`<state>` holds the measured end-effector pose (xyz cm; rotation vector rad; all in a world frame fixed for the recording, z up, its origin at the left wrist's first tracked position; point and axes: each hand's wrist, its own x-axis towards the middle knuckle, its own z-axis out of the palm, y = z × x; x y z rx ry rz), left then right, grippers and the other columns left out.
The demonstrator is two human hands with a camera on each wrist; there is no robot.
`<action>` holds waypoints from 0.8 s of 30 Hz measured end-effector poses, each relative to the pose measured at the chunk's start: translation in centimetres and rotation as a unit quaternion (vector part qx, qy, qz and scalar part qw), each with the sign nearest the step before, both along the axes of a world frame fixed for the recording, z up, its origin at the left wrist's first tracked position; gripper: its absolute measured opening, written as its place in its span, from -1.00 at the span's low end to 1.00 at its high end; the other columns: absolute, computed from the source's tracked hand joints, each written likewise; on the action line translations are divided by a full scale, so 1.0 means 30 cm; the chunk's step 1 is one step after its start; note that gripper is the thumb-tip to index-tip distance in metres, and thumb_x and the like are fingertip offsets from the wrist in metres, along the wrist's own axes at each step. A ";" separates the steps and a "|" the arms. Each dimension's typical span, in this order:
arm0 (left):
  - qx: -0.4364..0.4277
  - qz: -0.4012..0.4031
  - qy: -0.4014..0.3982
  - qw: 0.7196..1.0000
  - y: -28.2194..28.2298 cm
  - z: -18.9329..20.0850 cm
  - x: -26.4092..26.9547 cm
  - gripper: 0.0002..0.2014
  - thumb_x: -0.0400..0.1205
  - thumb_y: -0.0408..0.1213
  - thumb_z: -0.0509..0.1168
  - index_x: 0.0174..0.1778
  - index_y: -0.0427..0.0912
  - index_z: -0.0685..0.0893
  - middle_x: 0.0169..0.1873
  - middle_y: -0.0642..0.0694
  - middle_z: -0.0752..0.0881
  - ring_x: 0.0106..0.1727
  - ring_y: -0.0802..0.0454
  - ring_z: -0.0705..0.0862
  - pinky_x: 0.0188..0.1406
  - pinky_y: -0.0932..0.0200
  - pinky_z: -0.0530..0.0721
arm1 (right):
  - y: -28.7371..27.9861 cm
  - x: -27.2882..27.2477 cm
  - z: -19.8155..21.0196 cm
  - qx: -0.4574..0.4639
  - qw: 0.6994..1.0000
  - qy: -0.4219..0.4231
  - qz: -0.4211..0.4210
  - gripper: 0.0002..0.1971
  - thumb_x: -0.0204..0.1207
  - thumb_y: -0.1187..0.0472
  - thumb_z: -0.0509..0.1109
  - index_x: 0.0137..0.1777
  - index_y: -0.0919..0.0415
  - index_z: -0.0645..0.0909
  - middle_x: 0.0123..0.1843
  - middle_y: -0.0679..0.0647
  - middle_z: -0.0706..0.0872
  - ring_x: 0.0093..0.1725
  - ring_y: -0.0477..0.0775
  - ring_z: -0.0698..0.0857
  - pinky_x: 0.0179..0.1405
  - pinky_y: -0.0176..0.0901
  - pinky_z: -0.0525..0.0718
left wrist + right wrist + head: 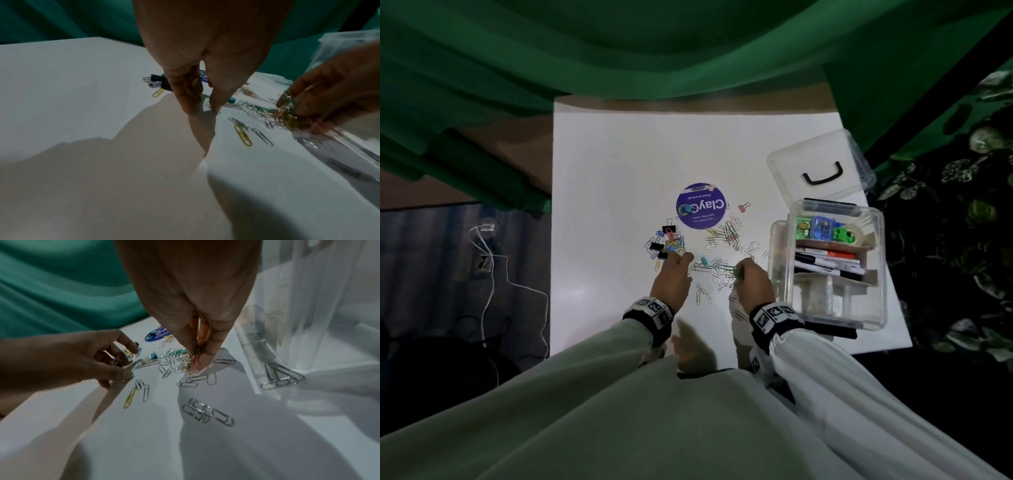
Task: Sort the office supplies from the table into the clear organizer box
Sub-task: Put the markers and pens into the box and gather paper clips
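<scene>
Metal paper clips (174, 363) blurred | right hand (753, 281) pinches some | left hand (671, 277) grip unclear

A staged recording corner: green backdrop cloth (619, 51) draped behind a white table (619, 154).

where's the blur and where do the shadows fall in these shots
Head view: dim, bent at the edges, short hand shadows on the white table. Left wrist view: right hand and its paper clips smeared; the left hand casts a long shadow. Right wrist view: clear organizer box soft and glary.
</scene>
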<state>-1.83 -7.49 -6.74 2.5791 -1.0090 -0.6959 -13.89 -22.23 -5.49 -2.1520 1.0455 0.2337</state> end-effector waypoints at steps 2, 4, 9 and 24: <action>-0.007 -0.081 -0.054 0.995 -0.010 0.001 -0.022 -0.48 0.54 -0.41 0.35 0.45 -0.11 0.50 0.26 -0.26 0.53 0.14 -0.26 0.59 -0.07 -0.03 0.66 | 0.000 -0.001 -0.002 0.010 0.999 -0.023 -0.035 -0.80 0.47 0.51 0.18 -0.03 0.27 0.55 -0.15 0.21 0.71 -0.14 0.24 0.67 -0.21 -0.02 0.59; 0.004 -0.133 -0.088 0.987 -0.019 0.002 -0.028 -0.48 0.55 -0.33 0.35 0.47 -0.09 0.52 0.32 -0.25 0.57 0.20 -0.27 0.57 0.02 -0.09 0.63 | -0.005 -0.007 -0.001 0.014 0.998 -0.025 -0.053 -0.85 0.51 0.46 0.24 -0.01 0.26 0.55 -0.14 0.22 0.73 -0.13 0.24 0.68 -0.16 0.03 0.66; 0.045 -0.105 -0.112 0.987 0.006 -0.009 0.031 -0.52 0.52 -0.33 0.37 0.40 -0.18 0.57 0.25 -0.23 0.63 0.20 -0.29 0.61 0.09 -0.11 0.60 | -0.025 -0.016 0.006 0.019 0.999 -0.014 -0.042 -0.87 0.55 0.41 0.24 0.01 0.23 0.56 -0.09 0.22 0.75 -0.09 0.25 0.70 -0.14 0.05 0.69; 0.001 -0.112 -0.103 0.988 -0.236 0.009 0.099 -0.47 0.53 -0.51 0.28 0.47 -0.29 0.49 0.40 -0.36 0.54 0.35 -0.33 0.55 0.25 -0.17 0.57 | -0.120 0.205 0.079 -0.092 0.993 0.055 0.054 -0.67 0.52 0.37 0.32 0.29 0.25 0.51 0.26 0.26 0.50 0.26 0.33 0.53 0.05 0.12 0.57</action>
